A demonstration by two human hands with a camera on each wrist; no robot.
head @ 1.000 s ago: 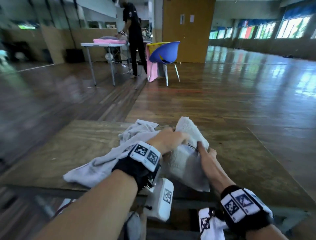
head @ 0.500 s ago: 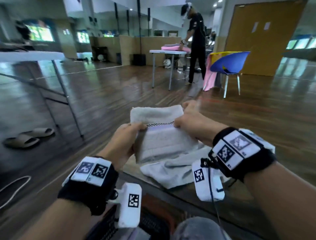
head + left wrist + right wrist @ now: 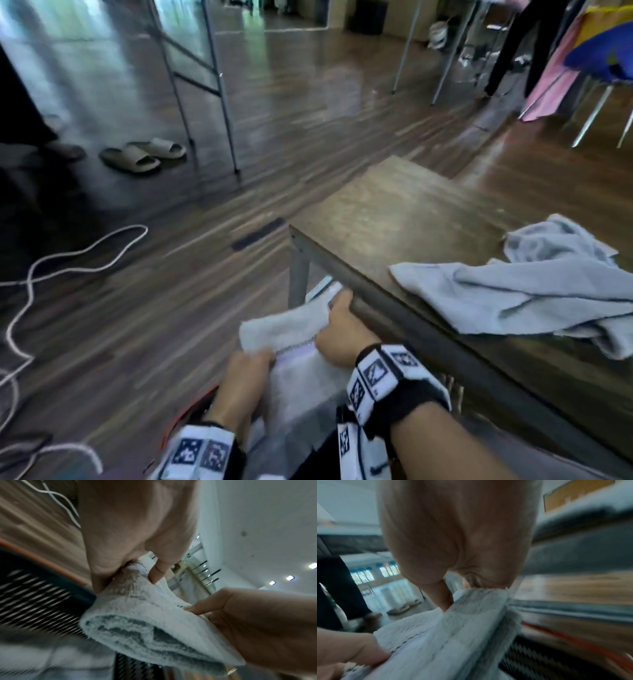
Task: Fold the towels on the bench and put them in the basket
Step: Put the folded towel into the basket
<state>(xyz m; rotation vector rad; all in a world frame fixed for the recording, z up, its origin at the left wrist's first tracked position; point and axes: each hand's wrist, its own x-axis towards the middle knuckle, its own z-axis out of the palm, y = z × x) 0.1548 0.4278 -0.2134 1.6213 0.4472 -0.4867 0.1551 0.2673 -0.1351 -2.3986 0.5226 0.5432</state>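
A folded white towel hangs low beside the bench, held between both hands. My left hand pinches its left edge, thumb on top, as the left wrist view shows on the towel. My right hand pinches the right edge of the towel. Under the towel lies a dark slatted basket with an orange rim, mostly hidden in the head view. A crumpled grey towel lies on the wooden bench to the right.
The bench's front corner and metal leg stand just beyond the held towel. A white cable snakes over the wooden floor at left. Slippers and table legs lie further back. A blue chair is at top right.
Both hands have carried the folded white towel off the bench, leftward and down below its edge over the basket. The view has swung left and down.
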